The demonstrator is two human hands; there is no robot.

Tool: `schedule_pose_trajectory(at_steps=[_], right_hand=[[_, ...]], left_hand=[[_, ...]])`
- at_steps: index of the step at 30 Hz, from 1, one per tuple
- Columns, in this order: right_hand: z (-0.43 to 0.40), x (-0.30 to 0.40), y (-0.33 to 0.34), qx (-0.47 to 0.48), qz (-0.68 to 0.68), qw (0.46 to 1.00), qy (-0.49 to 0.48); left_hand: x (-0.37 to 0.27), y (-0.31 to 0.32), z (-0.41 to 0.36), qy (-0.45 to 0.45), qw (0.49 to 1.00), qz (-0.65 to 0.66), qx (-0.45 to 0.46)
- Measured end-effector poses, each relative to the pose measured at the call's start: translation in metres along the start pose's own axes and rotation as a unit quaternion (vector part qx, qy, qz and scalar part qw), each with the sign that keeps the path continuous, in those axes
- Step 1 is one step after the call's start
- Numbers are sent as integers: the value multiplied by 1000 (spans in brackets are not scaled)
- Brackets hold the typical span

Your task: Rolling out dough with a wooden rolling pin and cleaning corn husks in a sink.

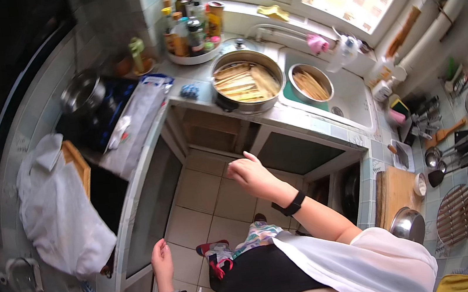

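My right hand hangs over the tiled floor in front of the counter, fingers loosely curled and thumb apart. A black band circles that wrist. My left hand is lower, beside the cabinet on the left, its fingers half bent. I see nothing held in either hand. On the counter before me stands a wide steel pot filled with long, flat, pale yellow-brown strips. To its right, a smaller metal bowl at the sink holds similar strips.
A white sink lies right of the bowl. Bottles stand on a round tray near the window. Left are a glossy black stove, a saucepan and a white cloth. Rightward are cutting boards and hanging utensils.
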State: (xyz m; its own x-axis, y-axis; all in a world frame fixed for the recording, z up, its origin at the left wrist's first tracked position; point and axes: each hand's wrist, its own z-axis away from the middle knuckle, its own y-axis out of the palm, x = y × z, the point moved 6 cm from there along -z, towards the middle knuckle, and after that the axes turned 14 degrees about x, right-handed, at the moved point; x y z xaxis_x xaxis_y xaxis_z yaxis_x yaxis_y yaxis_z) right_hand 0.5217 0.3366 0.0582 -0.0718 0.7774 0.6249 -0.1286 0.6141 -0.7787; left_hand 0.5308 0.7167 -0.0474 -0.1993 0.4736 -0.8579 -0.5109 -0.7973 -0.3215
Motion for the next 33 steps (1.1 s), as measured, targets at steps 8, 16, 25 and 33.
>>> schedule_pose_trajectory(at_steps=[8,16,25,33], right_hand=[[154,-146,-84,-164,-88,963,194],[305,-214,-86,-306,-235,871,305],[385,-186,-53,-332,-241,793,450],[383,-157,-23,-335,-197,771,505]], left_hand=[[-119,156,-93,134,972,-111,155],[-207,267,-225,144,964,36,220],[-251,241,-404,-10,945,204,255],[-228,262,-437,-125,896,266,333]])
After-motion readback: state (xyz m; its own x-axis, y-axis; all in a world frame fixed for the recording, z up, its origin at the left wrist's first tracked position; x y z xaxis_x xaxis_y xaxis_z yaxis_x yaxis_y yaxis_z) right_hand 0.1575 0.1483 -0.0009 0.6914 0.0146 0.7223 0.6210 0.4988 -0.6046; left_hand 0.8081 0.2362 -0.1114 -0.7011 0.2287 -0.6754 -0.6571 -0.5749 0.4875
